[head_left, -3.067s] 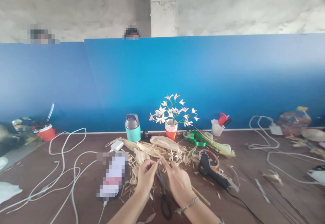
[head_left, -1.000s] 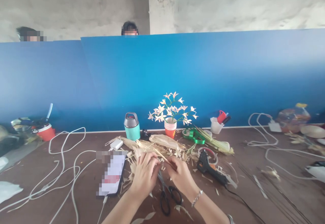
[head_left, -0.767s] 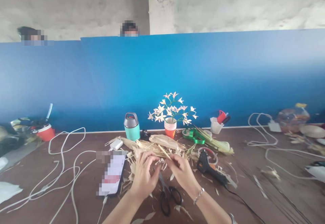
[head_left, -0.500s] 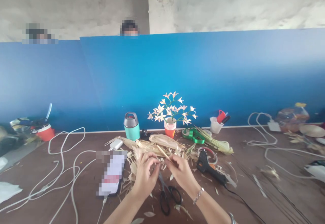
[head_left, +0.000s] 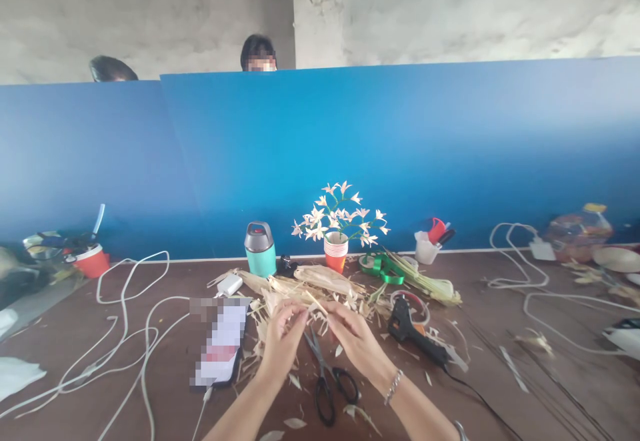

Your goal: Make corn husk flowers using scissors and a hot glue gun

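My left hand [head_left: 281, 342] and my right hand [head_left: 353, 339] meet over the brown table, both pinched on a thin pale strip of dried husk [head_left: 314, 302] held between their fingertips. Under the hands lies a heap of dried corn husks [head_left: 320, 282] and small cut flowers. Black-handled scissors [head_left: 326, 379] lie on the table just below and between the hands. An orange paper cup [head_left: 336, 253] with a sprig of pale husk flowers [head_left: 340, 215] stands behind the heap.
A phone [head_left: 221, 345] lies left of my hands, a black glue gun [head_left: 415, 335] right. Teal flask [head_left: 261, 248], green ribbon [head_left: 381, 266], white cables [head_left: 125, 337] and a white cup [head_left: 426, 249] stand around. A blue partition [head_left: 350, 154] backs the table; two people sit behind it.
The scissors were shifted and opened on the table. My hands moved closer together and have been working the thin husk strip between the fingertips; small cut scraps now lie near my left wrist.
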### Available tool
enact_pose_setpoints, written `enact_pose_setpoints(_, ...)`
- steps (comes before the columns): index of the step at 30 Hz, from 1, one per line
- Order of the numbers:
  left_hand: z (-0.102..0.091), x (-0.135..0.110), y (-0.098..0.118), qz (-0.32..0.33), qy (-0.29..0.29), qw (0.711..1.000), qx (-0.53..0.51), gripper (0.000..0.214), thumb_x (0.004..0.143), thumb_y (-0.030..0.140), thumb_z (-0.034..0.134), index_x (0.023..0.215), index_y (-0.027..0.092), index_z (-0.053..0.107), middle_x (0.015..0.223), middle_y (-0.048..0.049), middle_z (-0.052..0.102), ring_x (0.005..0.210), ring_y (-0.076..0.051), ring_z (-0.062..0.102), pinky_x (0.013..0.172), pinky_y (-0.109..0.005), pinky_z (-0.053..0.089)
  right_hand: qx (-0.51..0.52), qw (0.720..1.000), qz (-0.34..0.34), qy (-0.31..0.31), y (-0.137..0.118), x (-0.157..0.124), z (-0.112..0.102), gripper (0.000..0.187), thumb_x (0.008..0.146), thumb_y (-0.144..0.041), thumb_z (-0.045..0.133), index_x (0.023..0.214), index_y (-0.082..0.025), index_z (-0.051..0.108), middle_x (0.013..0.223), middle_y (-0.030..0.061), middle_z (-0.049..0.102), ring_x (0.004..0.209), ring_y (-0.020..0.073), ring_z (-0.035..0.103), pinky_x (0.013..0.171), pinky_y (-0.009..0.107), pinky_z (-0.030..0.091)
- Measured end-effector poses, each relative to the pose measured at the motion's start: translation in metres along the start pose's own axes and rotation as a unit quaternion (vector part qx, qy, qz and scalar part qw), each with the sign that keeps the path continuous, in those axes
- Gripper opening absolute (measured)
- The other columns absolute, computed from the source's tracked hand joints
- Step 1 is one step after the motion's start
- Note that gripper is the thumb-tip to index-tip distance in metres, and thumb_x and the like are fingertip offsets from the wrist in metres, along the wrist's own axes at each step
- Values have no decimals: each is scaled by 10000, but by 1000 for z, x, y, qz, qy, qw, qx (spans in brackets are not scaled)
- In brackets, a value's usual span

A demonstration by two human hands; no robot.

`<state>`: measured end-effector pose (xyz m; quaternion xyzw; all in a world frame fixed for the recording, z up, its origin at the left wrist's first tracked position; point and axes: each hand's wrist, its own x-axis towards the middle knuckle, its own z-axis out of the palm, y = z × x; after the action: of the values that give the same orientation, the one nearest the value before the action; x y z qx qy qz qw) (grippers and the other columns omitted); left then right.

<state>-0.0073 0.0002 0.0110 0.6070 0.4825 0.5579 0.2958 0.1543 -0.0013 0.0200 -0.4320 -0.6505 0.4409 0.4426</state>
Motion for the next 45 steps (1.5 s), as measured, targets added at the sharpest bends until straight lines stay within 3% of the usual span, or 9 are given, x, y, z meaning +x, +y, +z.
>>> enact_pose_setpoints(5, 2, -1, 0, -30, -22, 999, -23, 174, 788, 315, 561, 750, 189, 674, 818, -29, 628, 740, -173, 571, 658, -257, 435, 63, 996, 23, -61, 8, 0, 6, 333, 832, -327, 492, 1122, -191, 587, 571, -46, 453, 514, 98, 353, 485, 225, 288)
enact_pose_setpoints(13, 1, -3, 6, -86, -27, 990, -109, 193, 758, 358, 588, 693, 183, 637, 758, -15, 585, 747, -178, 536, 697, -263, 413, 121, 990, 58, -40, 1, 0, 5, 341, 801, -346, 545, 1097, -185, 601, 566, -54, 440, 505, 86, 347, 470, 213, 275)
enact_pose_setpoints(18, 0, -2, 10, -118, -83, 978, -151, 210, 758, 347, 571, 636, 181, 607, 754, -12, 560, 784, -181, 517, 746, -259, 401, 42, 999, -22, 18, -1, 1, 3, 262, 760, -233, 570, 1013, -174, 594, 559, -73, 389, 515, 93, 364, 488, 209, 311)
enact_pose_setpoints(21, 2, -3, 10, -133, -106, 975, -144, 218, 756, 367, 566, 644, 184, 604, 734, -13, 560, 776, -186, 515, 743, -266, 405, -15, 998, -44, 33, -1, 0, 3, 94, 765, -207, 533, 827, -165, 590, 602, -41, 467, 531, 102, 419, 507, 218, 343)
enact_pose_setpoints(25, 3, -4, 9, -139, -113, 973, -146, 202, 756, 344, 562, 634, 187, 593, 717, -5, 574, 766, -184, 527, 749, -279, 415, -47, 997, -59, 21, -4, -3, 2, 100, 795, -246, 506, 782, -171, 571, 646, -4, 545, 565, 125, 484, 537, 231, 377)
enact_pose_setpoints(31, 2, -4, 7, -97, -114, 985, -86, 198, 790, 330, 531, 704, 191, 643, 752, -19, 622, 782, -193, 570, 753, -295, 448, -32, 998, -24, 45, -6, 0, -2, 254, 813, -392, 516, 692, -170, 542, 570, -40, 441, 518, 103, 394, 490, 219, 321)
enact_pose_setpoints(35, 1, -5, 5, -17, -103, 994, -20, 156, 792, 300, 549, 797, 190, 661, 864, -60, 629, 858, -215, 578, 781, -316, 454, -5, 999, 24, 39, -7, 2, -6, 342, 768, -489, 552, 665, -163, 534, 538, -60, 382, 489, 86, 323, 453, 213, 251)
enact_pose_setpoints(40, 2, -7, 2, 64, -91, 993, 23, 154, 829, 266, 529, 750, 184, 633, 855, -71, 614, 864, -214, 571, 803, -322, 440, 5, 999, 33, 15, -11, 3, -6, 320, 755, -464, 555, 652, -161, 539, 540, -61, 380, 499, 85, 320, 467, 213, 249)
enact_pose_setpoints(45, 6, -7, -2, 39, -91, 994, 47, 246, 847, 291, 498, 658, 182, 612, 699, -33, 589, 726, -187, 560, 675, -267, 432, -37, 999, 24, 19, -5, 2, -3, 240, 763, -402, 555, 740, -163, 561, 516, -80, 345, 481, 93, 326, 463, 215, 261)
